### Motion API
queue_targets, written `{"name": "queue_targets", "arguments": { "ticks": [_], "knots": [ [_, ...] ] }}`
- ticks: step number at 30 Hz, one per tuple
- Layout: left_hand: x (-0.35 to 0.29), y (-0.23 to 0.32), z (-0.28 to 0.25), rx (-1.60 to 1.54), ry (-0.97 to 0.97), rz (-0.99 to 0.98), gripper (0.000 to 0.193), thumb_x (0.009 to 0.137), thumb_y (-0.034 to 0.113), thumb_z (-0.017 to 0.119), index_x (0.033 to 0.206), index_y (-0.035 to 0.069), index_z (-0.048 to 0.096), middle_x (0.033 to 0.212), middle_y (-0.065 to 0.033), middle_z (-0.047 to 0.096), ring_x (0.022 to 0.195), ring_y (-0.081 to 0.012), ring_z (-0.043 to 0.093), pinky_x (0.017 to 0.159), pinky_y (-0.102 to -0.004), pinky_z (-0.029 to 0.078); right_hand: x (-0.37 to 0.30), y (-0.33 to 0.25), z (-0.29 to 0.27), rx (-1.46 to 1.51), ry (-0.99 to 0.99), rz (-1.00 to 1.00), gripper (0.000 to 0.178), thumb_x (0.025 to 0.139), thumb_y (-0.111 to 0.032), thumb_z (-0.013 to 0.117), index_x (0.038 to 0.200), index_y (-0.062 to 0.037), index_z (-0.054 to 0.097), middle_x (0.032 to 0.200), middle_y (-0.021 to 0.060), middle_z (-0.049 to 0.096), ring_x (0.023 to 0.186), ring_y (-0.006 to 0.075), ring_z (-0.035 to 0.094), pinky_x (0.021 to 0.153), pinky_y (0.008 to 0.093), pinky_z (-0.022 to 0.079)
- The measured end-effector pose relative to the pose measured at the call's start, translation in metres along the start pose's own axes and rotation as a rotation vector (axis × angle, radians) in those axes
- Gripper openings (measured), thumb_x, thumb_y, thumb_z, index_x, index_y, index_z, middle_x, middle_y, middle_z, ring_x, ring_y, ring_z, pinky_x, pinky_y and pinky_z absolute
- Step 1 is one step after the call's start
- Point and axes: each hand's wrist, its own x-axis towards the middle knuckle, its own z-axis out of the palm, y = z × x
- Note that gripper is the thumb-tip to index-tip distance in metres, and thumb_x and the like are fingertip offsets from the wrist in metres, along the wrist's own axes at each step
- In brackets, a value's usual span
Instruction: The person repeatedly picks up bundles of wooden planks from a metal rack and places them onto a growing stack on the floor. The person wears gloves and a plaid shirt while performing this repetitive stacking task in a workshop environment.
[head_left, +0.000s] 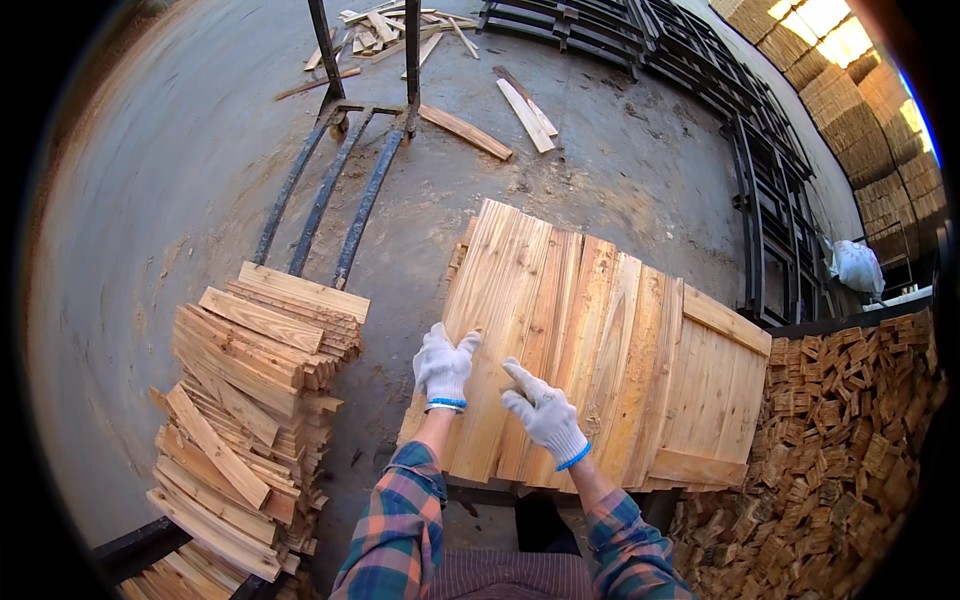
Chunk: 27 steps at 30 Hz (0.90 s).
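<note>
No legible lettering or numbers.

The white-gloved left hand (442,367) (blue-cuffed) hides some pale wooden board (488,305); the top edge crops two black metal uprights (413,55).

Boards (572,330): raw matt wood shows grain and knots.
Gloves (443,368): knitted cloth, matt.
Sleeves (400,520): woven cloth, soft and matt.
Stack (240,372): sawn wood, rough along its ends.
Forks (330,198): metal, worn and scuffed.
Floor (170,170): concrete-like, smooth in places, gritty elsewhere.
Sack (857,268): crinkled, looks like plastic.
</note>
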Motion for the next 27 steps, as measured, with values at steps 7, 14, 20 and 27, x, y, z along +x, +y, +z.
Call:
{"name": "queue_targets", "arguments": {
  "ticks": [7, 14, 20, 27],
  "knots": [
    [-0.025, -0.072, -0.06, -1.018, -0.025, -0.233, 0.051, 0.088, 0.025, 0.075, 0.129, 0.0, 0.058, 0.118, -0.0167, 0.067, 0.106, -0.0221, 0.064, 0.093, -0.032, 0.049, -0.021, -0.025, 0.062, -0.188, -0.255, -0.03, 0.053, 0.094, -0.025, 0.064, 0.144, -0.0154, 0.047, 0.119, 0.0145, 0.068, 0.111, 0.0273, 0.065, 0.094, 0.0366, 0.051],
    [-0.165, -0.281, -0.15, -0.672, 0.213, -0.674, 0.05, 0.088, 0.018, 0.074, 0.13, -0.003, 0.057, 0.123, -0.0147, 0.064, 0.109, -0.0203, 0.062, 0.096, -0.0312, 0.049, -0.042, -0.069, 0.197, -0.247, -0.662, -0.028, 0.061, 0.093, -0.042, 0.059, 0.148, -0.0247, 0.039, 0.129, 0.0131, 0.062, 0.116, 0.0366, 0.06, 0.097, 0.0464, 0.046],
    [-0.249, -0.367, -0.195, -0.629, 0.519, -0.941, 0.061, 0.083, 0.026, 0.076, 0.133, -0.001, 0.055, 0.13, -0.0228, 0.061, 0.12, -0.0274, 0.059, 0.102, -0.0353, 0.045, -0.022, -0.051, 0.326, -0.285, -0.82, 0.121, 0.072, 0.085, -0.051, 0.064, 0.148, -0.0241, 0.042, 0.136, 0.0166, 0.058, 0.126, 0.0352, 0.054, 0.103, 0.0419, 0.043],
    [-0.175, -0.419, -0.246, -0.906, 0.681, -0.734, 0.066, 0.086, 0.022, 0.075, 0.14, -0.003, 0.046, 0.138, -0.0218, 0.053, 0.126, -0.0293, 0.054, 0.106, -0.0363, 0.042, 0.112, -0.056, 0.412, -0.37, -0.418, 0.072, 0.086, 0.08, -0.055, 0.068, 0.151, -0.0171, 0.037, 0.14, 0.0241, 0.052, 0.126, 0.0397, 0.052, 0.102, 0.0449, 0.044]
  ]
}}
